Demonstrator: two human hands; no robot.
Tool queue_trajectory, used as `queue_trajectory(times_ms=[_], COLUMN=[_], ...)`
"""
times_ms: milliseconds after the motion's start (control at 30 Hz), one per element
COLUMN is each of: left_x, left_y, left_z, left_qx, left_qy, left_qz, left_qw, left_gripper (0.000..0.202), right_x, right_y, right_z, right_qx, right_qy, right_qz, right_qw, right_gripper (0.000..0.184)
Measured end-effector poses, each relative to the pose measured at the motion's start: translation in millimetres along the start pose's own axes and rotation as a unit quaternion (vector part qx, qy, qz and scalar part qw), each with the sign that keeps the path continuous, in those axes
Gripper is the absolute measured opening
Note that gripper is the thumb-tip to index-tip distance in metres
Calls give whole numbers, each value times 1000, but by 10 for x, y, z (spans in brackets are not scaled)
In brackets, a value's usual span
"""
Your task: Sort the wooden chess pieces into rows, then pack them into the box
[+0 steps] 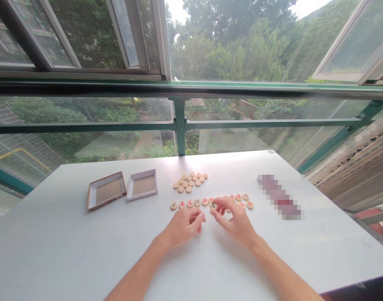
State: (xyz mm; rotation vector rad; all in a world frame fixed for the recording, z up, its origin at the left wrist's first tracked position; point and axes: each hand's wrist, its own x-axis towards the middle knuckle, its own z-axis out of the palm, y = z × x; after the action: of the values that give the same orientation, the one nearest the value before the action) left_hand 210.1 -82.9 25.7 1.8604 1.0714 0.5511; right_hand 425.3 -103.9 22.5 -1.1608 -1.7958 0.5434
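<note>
Between the thumb and fingers of my right hand (233,215) is a round wooden Chinese chess piece (213,205) with a dark green character, held at the row of pieces. My left hand (184,225) rests low over the table just in front of the row, its fingers curled in; what they hold, if anything, is hidden. Face-up pieces with red or dark characters, such as a red-marked piece (189,204), form a line to the left. More face-up pieces (249,205) lie in rows to the right, partly covered by my right hand.
Behind the row lies a cluster of blank-side-up pieces (190,183). Two shallow box halves, a brown-edged one (91,200) and a white one (130,192), sit at the left. A blurred reddish object (279,197) lies right on the white table (85,251). A green railing (180,125) stands beyond.
</note>
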Motion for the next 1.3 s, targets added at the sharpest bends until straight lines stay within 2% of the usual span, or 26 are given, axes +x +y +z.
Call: queue_trajectory(times_ms=[133, 267, 367, 667, 967, 1300], left_x=[0, 2, 6, 1, 7, 1], left_y=[4, -1, -13, -25, -26, -16], left_z=[7, 11, 13, 15, 21, 17], left_qx=[-4, -5, -5, 3, 4, 6], left_qy=[-2, -2, -2, 2, 5, 1], left_qz=[-5, -2, -2, 6, 12, 16], left_qw=[1000, 1000, 1000, 1000, 1000, 1000], left_gripper=[29, 27, 26, 25, 26, 27], right_x=[26, 37, 36, 7, -6, 12], right_y=[11, -37, -51, 3, -29, -11], right_z=[-46, -54, -48, -14, 7, 93], right_qx=[-10, -4, 5, -29, -73, -122], right_qy=[22, -1, -24, -25, -50, -70], right_qz=[5, 0, 8, -6, -35, -110], right_qw=[1000, 1000, 1000, 999, 996, 984], right_gripper=[22, 16, 19, 16, 15, 17])
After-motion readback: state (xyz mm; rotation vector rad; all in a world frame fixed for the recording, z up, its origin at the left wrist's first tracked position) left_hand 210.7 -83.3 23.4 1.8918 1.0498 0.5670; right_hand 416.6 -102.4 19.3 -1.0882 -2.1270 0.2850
